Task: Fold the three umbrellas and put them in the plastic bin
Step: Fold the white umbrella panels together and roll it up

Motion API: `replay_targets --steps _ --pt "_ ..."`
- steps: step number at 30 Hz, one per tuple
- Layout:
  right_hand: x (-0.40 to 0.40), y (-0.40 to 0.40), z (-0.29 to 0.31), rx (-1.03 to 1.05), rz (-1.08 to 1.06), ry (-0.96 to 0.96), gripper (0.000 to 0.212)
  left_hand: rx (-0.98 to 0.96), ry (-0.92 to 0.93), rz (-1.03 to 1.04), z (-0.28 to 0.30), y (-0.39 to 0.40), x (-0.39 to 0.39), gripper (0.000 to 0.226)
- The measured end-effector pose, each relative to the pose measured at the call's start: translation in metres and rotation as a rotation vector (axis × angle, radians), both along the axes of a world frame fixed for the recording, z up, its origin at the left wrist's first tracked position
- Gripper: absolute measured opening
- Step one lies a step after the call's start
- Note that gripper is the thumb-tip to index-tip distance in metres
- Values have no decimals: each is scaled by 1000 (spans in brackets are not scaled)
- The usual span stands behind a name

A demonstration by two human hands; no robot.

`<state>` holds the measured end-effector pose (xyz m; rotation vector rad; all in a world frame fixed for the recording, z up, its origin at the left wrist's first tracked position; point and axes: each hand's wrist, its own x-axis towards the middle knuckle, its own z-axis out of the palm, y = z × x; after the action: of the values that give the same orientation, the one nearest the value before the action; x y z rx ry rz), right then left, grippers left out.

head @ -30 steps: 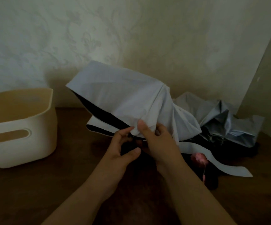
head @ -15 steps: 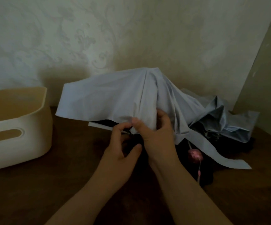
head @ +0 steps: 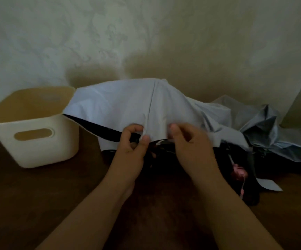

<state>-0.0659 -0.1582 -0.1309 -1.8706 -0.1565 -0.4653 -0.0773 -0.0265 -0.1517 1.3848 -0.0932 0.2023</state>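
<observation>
Two hands meet at the near hem of a pale blue umbrella (head: 128,105), whose canopy is draped loose on the dark wooden table (head: 38,204). The left hand (head: 131,147) has its thumb and curled fingers pinching a fold of that hem, and the right hand (head: 191,147) pinches the same edge just beside it, fingers curled narrow around the cloth. Beyond the fingertips the canopy rises to a soft ridge and spreads away toward the wall, its black underside showing below the left hand's knuckles. Out past the left fingers, the cream plastic bin (head: 38,150) stands upright near the umbrella, the canopy's far corner overlapping its rim. Out past the right fingers lies a crumpled grey-blue umbrella (head: 265,130), with dark fabric under it. Nearer, just right of the right wrist, a pink tassel (head: 238,173) rests on a black bundle (head: 250,195).
</observation>
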Motion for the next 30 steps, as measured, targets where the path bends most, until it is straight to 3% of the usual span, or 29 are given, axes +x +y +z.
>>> replay_targets --steps 2,4,6,8,11,14,17,20,23,28,30 --pt "0 -10 4 -46 -214 -124 9 -35 1 1 -2 2 2 16" --pt "4 -23 3 -136 -357 -185 27 -54 -5 -2 -3 2 4 15" --pt "9 -34 3 -250 -436 -123 43 -64 -21 -9 -3 3 5 14" --pt "13 -43 2 -292 -441 -65 40 -62 -38 -13 -3 4 5 16" --pt "19 -49 0 -187 -310 -104 10 -31 -61 -26 -3 6 5 17" --pt "22 -51 -3 -120 -248 -81 17 45 -96 -43 -3 7 3 15" --pt "29 -56 -9 -277 -307 -19 32 115 -139 -67 -2 7 2 14" --pt "33 -63 -10 -289 -338 -54 26 142 -161 -52 -4 6 1 14" --pt "23 -65 4 -101 -242 -72 16 101 -139 5 -7 9 6 15" --pt "10 -72 23 731 270 340 18 81 -128 50 -9 20 13 16" --pt "14 -71 17 682 162 345 16 73 -115 29 -10 19 13 15"
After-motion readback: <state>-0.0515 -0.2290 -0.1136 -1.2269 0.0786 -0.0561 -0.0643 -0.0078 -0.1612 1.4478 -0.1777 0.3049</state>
